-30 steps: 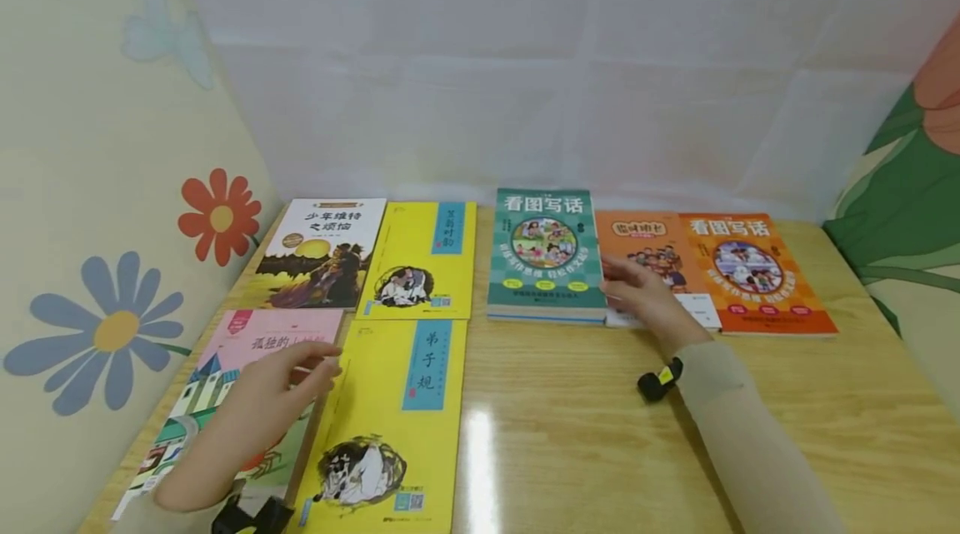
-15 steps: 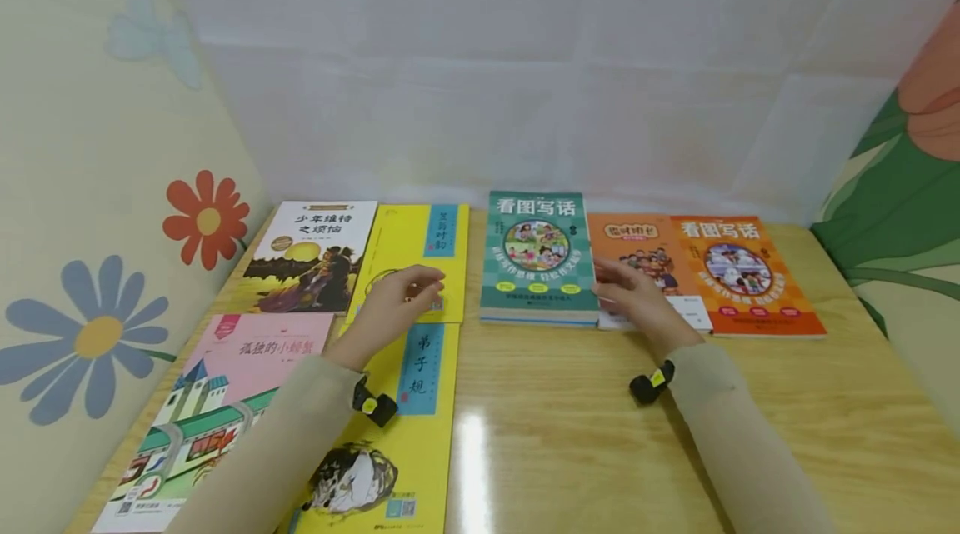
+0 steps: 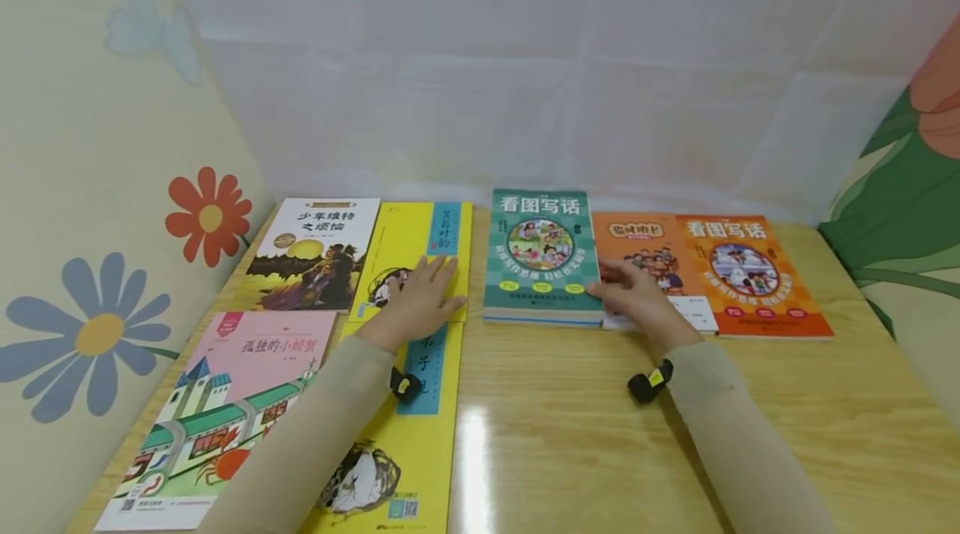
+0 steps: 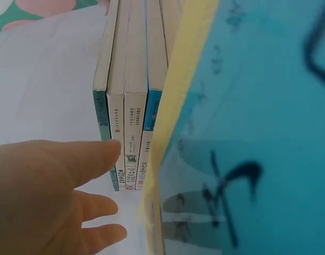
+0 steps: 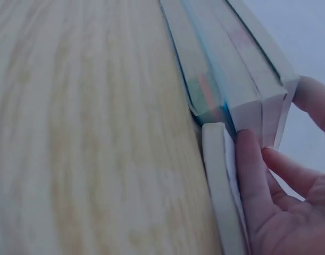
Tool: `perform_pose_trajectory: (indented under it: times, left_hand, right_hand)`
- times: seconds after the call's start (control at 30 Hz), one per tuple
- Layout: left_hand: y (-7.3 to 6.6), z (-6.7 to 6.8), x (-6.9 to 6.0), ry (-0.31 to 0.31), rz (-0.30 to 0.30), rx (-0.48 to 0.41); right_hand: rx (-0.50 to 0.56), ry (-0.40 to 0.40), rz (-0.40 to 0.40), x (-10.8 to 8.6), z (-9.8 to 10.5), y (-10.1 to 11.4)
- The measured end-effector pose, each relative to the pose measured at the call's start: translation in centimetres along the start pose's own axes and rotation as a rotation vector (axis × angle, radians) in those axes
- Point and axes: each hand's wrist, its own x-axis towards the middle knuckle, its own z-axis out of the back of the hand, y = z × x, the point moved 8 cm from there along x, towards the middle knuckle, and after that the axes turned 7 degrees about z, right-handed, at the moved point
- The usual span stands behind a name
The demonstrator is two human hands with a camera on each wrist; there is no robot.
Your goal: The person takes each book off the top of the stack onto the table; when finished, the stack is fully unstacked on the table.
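Note:
A stack of several books with a green one [image 3: 540, 255] on top lies flat on the table [image 3: 570, 434]. My right hand [image 3: 645, 301] is at its right side; in the right wrist view thumb and fingers touch the page edges of the stacked books [image 5: 247, 109]. With fingers spread, my left hand [image 3: 416, 305] is over the lower part of the upper yellow book [image 3: 408, 226] and the top of the lower yellow book [image 3: 420, 451]. The left wrist view shows that hand apart from the stack's white spines [image 4: 133, 122]. Whether its fingertips touch the yellow cover is unclear.
Right of the stack lie a book with an orange and white cover [image 3: 637, 242] and an orange-red book [image 3: 757, 276]. At left lie a white book with a sunset picture [image 3: 307, 255] and a pink book [image 3: 232, 409]. A white backdrop [image 3: 525, 101] stands behind.
My left hand has moved forward and right, from over the pink book to over the yellow books, and its fingers have spread. The right hand stays by the stack. No book has visibly moved.

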Motion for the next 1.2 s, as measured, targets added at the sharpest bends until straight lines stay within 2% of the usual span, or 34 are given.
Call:
perform_pose_trajectory:
  times: [0.13, 0.33, 0.47, 0.6, 0.7, 0.97, 1.07, 1.2]
  left_hand:
    - [0.1, -0.3, 0.2, 0.055, 0.023, -0.001]
    - [0.3, -0.7, 0.0, 0.113, 0.039, 0.056]
    - [0.4, -0.8, 0.0, 0.117, 0.031, 0.067]
    - [0.4, -0.9, 0.0, 0.133, 0.026, 0.093]
    - [0.5, -1.2, 0.0, 0.154, 0.029, 0.114]
    - [0.6, -1.8, 0.0, 0.181, 0.032, 0.131]
    - [0.7, -1.7, 0.0, 0.18, 0.04, 0.125]
    - [0.8, -1.6, 0.0, 0.174, 0.036, 0.11]
  right_hand:
    - [-0.006, 0.019, -0.022, 0.0, -0.1, 0.1]
    - [0.013, 0.018, -0.028, -0.2, -0.3, 0.2]
    - [0.021, 0.02, -0.011, -0.3, -0.2, 0.4]
    - [0.082, 0.008, -0.035, -0.4, -0.1, 0.2]
    - [0.127, -0.011, -0.056, -0.5, 0.0, 0.1]
    - [0.141, -0.08, -0.048, -1.9, 0.5, 0.7]
    - [0.189, -0.105, -0.07, -2.6, 0.8, 1.0]
    - [0.216, -0.097, -0.127, -2.9, 1.2, 1.1]
